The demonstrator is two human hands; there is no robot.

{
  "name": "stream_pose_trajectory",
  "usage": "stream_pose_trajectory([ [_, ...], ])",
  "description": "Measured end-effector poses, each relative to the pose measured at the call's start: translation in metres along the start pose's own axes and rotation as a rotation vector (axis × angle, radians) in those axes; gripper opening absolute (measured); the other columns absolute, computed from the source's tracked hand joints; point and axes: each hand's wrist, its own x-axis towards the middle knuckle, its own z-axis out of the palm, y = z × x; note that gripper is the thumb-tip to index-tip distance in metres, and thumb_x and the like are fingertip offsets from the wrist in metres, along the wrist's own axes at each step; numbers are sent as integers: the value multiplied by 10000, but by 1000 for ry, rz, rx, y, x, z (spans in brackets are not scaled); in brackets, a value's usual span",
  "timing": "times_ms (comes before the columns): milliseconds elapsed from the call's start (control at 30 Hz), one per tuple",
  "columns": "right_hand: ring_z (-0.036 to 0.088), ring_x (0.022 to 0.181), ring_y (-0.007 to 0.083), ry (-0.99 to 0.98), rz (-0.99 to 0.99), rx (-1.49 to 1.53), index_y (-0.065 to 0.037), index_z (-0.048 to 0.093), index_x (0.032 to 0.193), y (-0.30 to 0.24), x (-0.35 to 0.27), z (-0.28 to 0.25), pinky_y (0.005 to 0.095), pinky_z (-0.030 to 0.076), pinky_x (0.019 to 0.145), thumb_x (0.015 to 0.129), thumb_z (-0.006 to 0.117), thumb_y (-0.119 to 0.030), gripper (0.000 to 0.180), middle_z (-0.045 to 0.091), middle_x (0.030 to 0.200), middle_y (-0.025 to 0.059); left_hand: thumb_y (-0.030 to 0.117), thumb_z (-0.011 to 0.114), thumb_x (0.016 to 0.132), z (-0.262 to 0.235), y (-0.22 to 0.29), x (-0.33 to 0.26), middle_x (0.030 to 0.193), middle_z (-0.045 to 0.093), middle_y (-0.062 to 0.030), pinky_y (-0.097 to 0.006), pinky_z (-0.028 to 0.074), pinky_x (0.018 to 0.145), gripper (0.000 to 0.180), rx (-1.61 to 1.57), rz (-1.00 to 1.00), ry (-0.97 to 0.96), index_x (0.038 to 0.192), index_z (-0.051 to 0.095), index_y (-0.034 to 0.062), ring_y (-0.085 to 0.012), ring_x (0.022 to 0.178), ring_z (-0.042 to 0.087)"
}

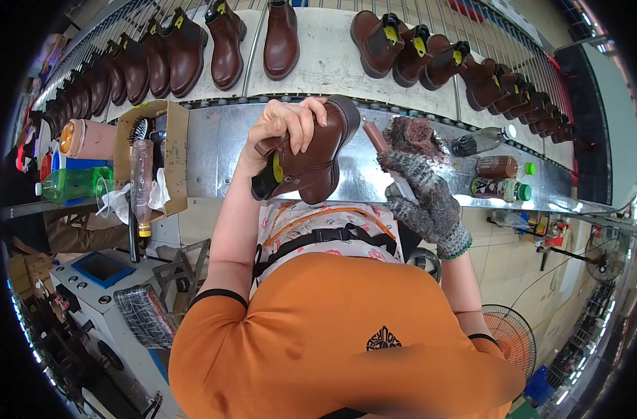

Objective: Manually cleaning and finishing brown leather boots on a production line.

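A brown ankle boot (pixel 310 162) is tilted above the metal bench, its sole turned to the right and its dark opening with a yellow-green tab toward me. Bare, my left hand (pixel 288 130) is closed round the upper part of it. My right hand (pixel 425 195) wears a grey knitted glove and grips a slim brown-and-white stick-like applicator (pixel 378 137), whose brown end points up toward the boot's sole without touching it. Just beyond the glove lies a brown-stained sponge-like block (pixel 418 133) on a dark smeared patch. The applicator's exact kind is unclear.
Rows of brown boots (pixel 282 42) stand on the conveyor behind the metal bench (pixel 217 140). At left is a cardboard box (pixel 175 150) with a brush and bottles, beside a green bottle (pixel 77 183). Several bottles (pixel 496 166) lie at right. A fan (pixel 508 332) stands low right.
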Motion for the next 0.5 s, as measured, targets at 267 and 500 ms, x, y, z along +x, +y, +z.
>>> stream_pose_trajectory([
  [267, 540, 1074, 314, -46, -114, -114, -92, 551, 1202, -5, 8, 2, 372, 427, 931, 793, 558, -37, 413, 569, 1170, 132, 443, 539, 793, 1, 1, 0, 558, 543, -60, -386, 279, 933, 480, -30, -17, 20, 512, 592, 58, -238, 864, 477],
  [500, 570, 1066, 273, -50, -63, -77, -80, 580, 1170, -6, 12, 1, 353, 436, 922, 770, 581, -12, 406, 598, 1153, 112, 465, 540, 791, 0, 1, 2, 558, 544, -58, -391, 268, 961, 497, -1, -15, 1, 510, 596, 60, -243, 875, 488],
])
